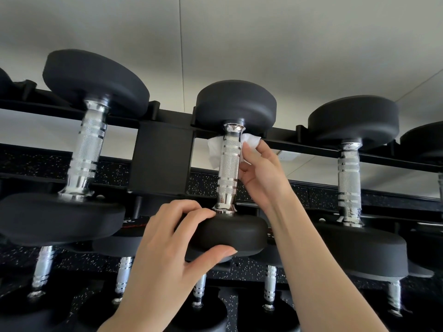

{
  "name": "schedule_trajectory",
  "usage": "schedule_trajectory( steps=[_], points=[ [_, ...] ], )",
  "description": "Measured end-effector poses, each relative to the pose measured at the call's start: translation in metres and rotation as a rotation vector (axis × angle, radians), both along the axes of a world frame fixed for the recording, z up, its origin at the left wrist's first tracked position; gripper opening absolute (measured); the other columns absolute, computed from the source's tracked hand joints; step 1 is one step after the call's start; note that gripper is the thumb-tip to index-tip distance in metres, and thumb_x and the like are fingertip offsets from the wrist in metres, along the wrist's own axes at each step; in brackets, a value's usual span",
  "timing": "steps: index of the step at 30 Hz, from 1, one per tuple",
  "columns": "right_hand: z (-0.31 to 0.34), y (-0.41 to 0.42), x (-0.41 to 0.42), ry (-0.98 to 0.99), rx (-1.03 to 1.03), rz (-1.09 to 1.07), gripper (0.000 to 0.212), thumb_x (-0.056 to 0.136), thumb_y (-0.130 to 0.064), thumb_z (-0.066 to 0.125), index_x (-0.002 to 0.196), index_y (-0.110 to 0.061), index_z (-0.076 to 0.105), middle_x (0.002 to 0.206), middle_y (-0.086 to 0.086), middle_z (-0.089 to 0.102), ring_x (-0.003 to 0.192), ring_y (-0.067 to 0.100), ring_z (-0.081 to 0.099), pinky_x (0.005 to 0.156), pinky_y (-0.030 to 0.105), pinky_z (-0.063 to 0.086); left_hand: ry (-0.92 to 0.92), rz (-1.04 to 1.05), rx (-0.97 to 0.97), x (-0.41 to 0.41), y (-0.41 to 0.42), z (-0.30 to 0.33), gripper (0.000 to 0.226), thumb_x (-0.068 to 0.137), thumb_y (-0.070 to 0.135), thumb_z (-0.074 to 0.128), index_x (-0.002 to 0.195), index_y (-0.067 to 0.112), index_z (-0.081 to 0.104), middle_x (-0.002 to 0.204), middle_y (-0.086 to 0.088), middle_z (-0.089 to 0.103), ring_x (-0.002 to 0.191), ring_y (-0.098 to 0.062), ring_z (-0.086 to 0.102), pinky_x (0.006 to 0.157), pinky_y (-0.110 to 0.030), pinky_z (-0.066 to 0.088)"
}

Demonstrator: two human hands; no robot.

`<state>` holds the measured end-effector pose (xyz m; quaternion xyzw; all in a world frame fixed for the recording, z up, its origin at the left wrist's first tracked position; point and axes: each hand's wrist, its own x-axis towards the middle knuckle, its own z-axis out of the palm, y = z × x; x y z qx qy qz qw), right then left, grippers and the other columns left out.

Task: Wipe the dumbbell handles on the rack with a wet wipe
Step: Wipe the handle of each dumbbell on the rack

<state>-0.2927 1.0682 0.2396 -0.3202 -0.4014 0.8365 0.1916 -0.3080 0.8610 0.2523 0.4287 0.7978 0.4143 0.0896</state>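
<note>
1. A black metal rack [165, 152] runs across the middle of the frame, its rails slanting slightly down toward the right, with a broad upright post just left of centre.
2. Three dumbbells with black round heads and knurled chrome handles sit on the top rails: a left dumbbell [88, 149] at the left of the frame, a middle dumbbell [231, 168] at centre and a right dumbbell [352, 185] at the right.
3. The right hand [260, 173], just right of centre, holds a white wet wipe [251, 141] against the upper part of the middle handle; the wipe wraps behind the bar and shows on both sides of it. The fingers curl around the bar's far side, gripping the wipe.
4. The left hand [172, 245], in the lower centre, grips the near head of the middle dumbbell, fingertips on its top by the handle's flare and thumb under its lower edge.
5. The right dumbbell's handle shows flaked, patchy chrome at both flared ends.
6. A lower row of dumbbells [124, 274] lines the bottom of the frame, their handles pointing down.
7. Behind the rack, dark speckled rubber flooring [263, 188] shows between the rails.
8. The upper half of the frame is a pale wall [263, 39] with a thin vertical seam left of centre and a diagonal line at the upper right.
</note>
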Motion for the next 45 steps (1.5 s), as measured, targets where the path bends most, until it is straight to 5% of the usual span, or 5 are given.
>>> schedule_trajectory(
  steps=[7, 22, 33, 37, 45],
  points=[
    [-0.003, -0.001, 0.012, -0.01, 0.102, 0.071, 0.013, 0.094, 0.001, 0.046, 0.101, -0.003, 0.056, 0.079, 0.009, 0.07, 0.073, 0.02, 0.067, 0.075, 0.039, 0.058, 0.003, -0.009, 0.003, -0.001, 0.0, 0.0, 0.043, 0.084, 0.065, 0.049, 0.108, 0.03, 0.055, 0.11, 0.015, 0.048, 0.104, -0.009, 0.051, 0.087, -0.034, 0.041],
    [0.007, -0.014, 0.042, -0.214, 0.149, 0.272, 0.027, 0.085, 0.015, 0.051, 0.072, -0.009, 0.048, 0.067, 0.003, 0.069, 0.061, 0.013, 0.067, 0.053, 0.021, 0.054, 0.025, -0.008, 0.006, -0.001, 0.0, -0.001, 0.049, 0.086, 0.064, 0.048, 0.107, 0.022, 0.06, 0.108, 0.011, 0.049, 0.101, -0.013, 0.051, 0.084, -0.037, 0.041],
    [0.022, -0.019, 0.059, -0.412, 0.454, 0.354, 0.013, 0.08, 0.008, 0.064, 0.073, 0.002, 0.055, 0.071, 0.014, 0.069, 0.066, 0.017, 0.061, 0.064, 0.028, 0.045, 0.015, -0.009, 0.02, 0.0, 0.001, -0.001, 0.05, 0.086, 0.063, 0.05, 0.108, 0.021, 0.061, 0.108, 0.01, 0.05, 0.102, -0.012, 0.051, 0.085, -0.038, 0.044],
    [0.037, -0.023, 0.064, -0.466, 0.561, 0.334, 0.01, 0.078, -0.001, 0.071, 0.074, -0.01, 0.07, 0.072, 0.002, 0.074, 0.066, 0.009, 0.066, 0.062, 0.017, 0.048, -0.015, -0.016, 0.032, -0.001, 0.001, -0.002, 0.051, 0.085, 0.066, 0.048, 0.108, 0.023, 0.061, 0.108, 0.011, 0.049, 0.102, -0.009, 0.049, 0.085, -0.038, 0.044],
    [0.045, -0.039, 0.062, -0.576, 0.824, 0.24, 0.009, 0.073, -0.012, 0.078, 0.08, -0.017, 0.076, 0.074, -0.004, 0.071, 0.072, 0.007, 0.065, 0.067, 0.018, 0.048, -0.177, 0.006, 0.059, -0.005, -0.002, -0.001, 0.048, 0.072, 0.062, 0.064, 0.104, 0.027, 0.064, 0.106, 0.02, 0.049, 0.105, -0.005, 0.051, 0.088, -0.029, 0.043]
  ],
)
